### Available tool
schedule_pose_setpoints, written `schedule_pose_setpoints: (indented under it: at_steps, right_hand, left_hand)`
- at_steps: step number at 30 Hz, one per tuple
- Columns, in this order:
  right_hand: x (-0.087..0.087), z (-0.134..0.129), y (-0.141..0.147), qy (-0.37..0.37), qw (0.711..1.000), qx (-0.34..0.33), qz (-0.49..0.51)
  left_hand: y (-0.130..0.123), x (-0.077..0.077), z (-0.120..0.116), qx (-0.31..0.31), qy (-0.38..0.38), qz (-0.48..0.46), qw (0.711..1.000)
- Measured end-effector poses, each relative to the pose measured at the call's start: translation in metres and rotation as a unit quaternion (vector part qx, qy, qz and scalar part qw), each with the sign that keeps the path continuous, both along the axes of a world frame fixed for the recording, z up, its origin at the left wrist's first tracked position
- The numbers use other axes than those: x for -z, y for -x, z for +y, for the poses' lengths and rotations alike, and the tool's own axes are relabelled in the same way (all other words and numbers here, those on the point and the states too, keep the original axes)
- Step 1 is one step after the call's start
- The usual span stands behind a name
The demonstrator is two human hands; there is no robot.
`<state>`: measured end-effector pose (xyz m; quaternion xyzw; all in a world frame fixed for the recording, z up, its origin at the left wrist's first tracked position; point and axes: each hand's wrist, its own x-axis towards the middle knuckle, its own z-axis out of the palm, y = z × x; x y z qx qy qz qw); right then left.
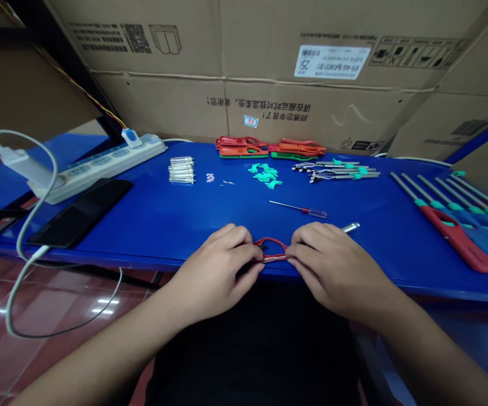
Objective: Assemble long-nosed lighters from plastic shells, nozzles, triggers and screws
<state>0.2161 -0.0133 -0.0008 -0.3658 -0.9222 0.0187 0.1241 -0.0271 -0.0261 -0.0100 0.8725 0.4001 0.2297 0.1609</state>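
Both hands sit at the table's near edge. My left hand (221, 265) grips a red plastic handle (270, 246) shaped like an open loop, likely from a utility lighter. My right hand (332, 265) closes on the handle's other end, where a metal tube (350, 227) sticks out beyond my fingers to the upper right. My fingers hide the joint between tube and handle. A red-handled screwdriver (298, 209) lies just beyond my right hand, apart from it.
Across the blue table (151, 220) lie red and orange handle shells (244, 148), teal clips (265, 176), metal rods (337, 171), clear tubes (181, 170) and assembled lighters (451, 223). A power strip (100, 169) and black phone (81, 211) stand left; cardboard boxes (269, 73) stand behind.
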Motion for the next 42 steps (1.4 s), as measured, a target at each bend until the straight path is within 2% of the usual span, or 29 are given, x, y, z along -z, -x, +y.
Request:
schedule_pose_setpoints:
  at_steps: [9, 18, 21, 27, 35, 42]
  right_hand:
    - [0.009, -0.005, 0.002, -0.011, 1.0, 0.018, 0.016]
    - [0.008, -0.002, -0.016, 0.106, 0.985, 0.032, 0.133]
    - [0.005, 0.003, -0.025, 0.107, 0.983, 0.043, 0.142]
    - [0.001, 0.012, -0.033, 0.115, 0.982, -0.005, 0.147]
    - [0.015, 0.016, -0.029, 0.093, 0.984, -0.016, 0.153]
    - [0.017, 0.016, -0.031, 0.067, 0.984, -0.022, 0.164]
  left_hand:
    - [0.004, 0.0, 0.003, 0.02, 0.013, -0.018, 1.0]
    - [0.006, 0.001, 0.007, 0.028, 0.038, -0.055, 0.997]
    - [0.006, 0.0, 0.009, 0.031, 0.046, -0.059, 0.997]
    - [0.007, -0.001, 0.009, 0.032, 0.047, -0.06, 0.997]
    - [0.006, -0.001, 0.012, 0.03, 0.045, -0.064, 0.997]
    - [0.005, 0.0, 0.012, 0.025, 0.041, -0.06, 0.997]
